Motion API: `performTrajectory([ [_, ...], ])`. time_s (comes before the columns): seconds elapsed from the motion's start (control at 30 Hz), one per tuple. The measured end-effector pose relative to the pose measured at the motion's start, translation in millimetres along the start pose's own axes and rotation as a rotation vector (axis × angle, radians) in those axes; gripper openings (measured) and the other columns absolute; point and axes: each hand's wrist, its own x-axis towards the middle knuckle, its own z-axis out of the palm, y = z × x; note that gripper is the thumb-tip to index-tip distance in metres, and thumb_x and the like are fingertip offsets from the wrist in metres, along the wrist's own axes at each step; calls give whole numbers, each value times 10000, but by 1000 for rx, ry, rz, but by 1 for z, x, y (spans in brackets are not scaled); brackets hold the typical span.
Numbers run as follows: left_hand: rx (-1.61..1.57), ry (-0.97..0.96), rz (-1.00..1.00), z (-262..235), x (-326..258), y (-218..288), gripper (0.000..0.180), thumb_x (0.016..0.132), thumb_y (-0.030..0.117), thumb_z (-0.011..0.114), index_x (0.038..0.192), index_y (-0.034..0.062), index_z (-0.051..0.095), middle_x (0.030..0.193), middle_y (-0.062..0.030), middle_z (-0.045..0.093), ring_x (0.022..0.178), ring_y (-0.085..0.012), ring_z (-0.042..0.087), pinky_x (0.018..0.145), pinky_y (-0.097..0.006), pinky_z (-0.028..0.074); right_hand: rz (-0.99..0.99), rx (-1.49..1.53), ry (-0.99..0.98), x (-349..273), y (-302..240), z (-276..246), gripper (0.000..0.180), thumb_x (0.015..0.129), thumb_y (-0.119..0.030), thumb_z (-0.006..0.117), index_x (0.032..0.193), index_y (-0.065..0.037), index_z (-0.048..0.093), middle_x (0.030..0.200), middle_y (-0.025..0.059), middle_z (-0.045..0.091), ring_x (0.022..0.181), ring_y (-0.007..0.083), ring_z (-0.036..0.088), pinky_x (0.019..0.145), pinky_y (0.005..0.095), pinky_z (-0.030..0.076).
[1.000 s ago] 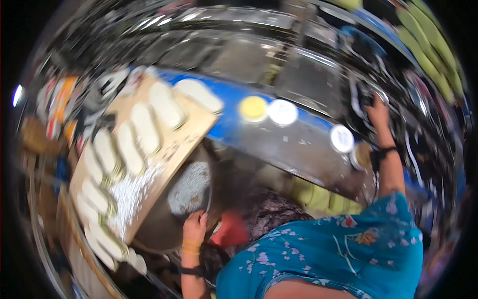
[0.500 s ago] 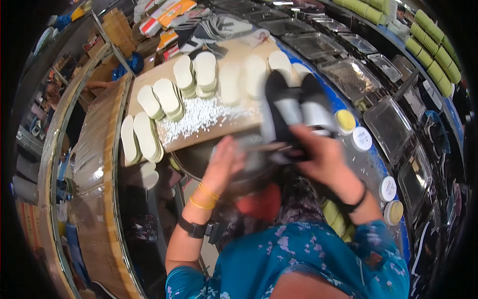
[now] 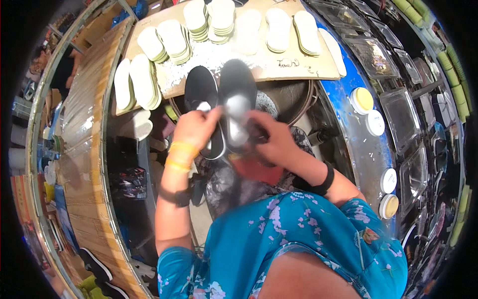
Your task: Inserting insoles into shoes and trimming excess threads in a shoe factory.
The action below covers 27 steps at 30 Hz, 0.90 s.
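Bright overall; far insoles look washed out, trays at right glint; right hand blurred; edges curve into black.

Shoes black, silvery-white inside; insoles cream with greenish edges; board tan; tub lids yellow and white; wristbands yellow; shirt teal, scattered with lilac flowers; trousers mottled dark and grey.

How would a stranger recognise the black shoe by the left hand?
Find the board bearing pale insoles. Near its front edge, two black shoes point away, side by side. Take the left one, by the left hand; its neighbour shows more silver.
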Motion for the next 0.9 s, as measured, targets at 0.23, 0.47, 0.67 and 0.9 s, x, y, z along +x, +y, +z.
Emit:
performTrajectory([
  [0.23, 241, 171, 44, 46, 34, 9, 334, 792, 318, 550, 721, -3, 608, 746, -244, 594, 783, -395, 585, 676, -410, 484, 493, 477, 41, -20, 9, -66, 385, 815, -124, 476, 1182, -22, 419, 672, 78, 556, 436, 101, 481, 372, 193, 340],
  [0.47, -646, 205, 212, -3, -28, -55, 113, 764, 94, 541, 704, -2, 538, 691, -118, 571, 635, -269, 562, 584, -350, 446, 341, 120, -164, -20, 48, -88, 558, 702, -291, 697, 1173, -87, 478, 937, 84, 597, 900, 208, 575, 795, 315, 432],
  [0.67, -53, -32, 469, -56, -50, -63, 245, 723, 108, 548, 932, -9, 600, 915, -177, 620, 853, -302, 601, 756, -316, 456, -95, -182, -182, 7, 34, -83, 597, 624, -315, 723, 1134, -100, 500, 1005, 126, 569, 951, 286, 546, 799, 352, 424],
  [0.9, 4, -190, 507, -49, -53, -55, 276, 690, 97, 560, 944, -6, 591, 903, -189, 610, 836, -337, 593, 737, -333, 460, -95, -381, -223, -1, 42, -81, 493, 677, -334, 671, 1090, -102, 535, 886, 133, 593, 849, 323, 569, 706, 385, 451],
])
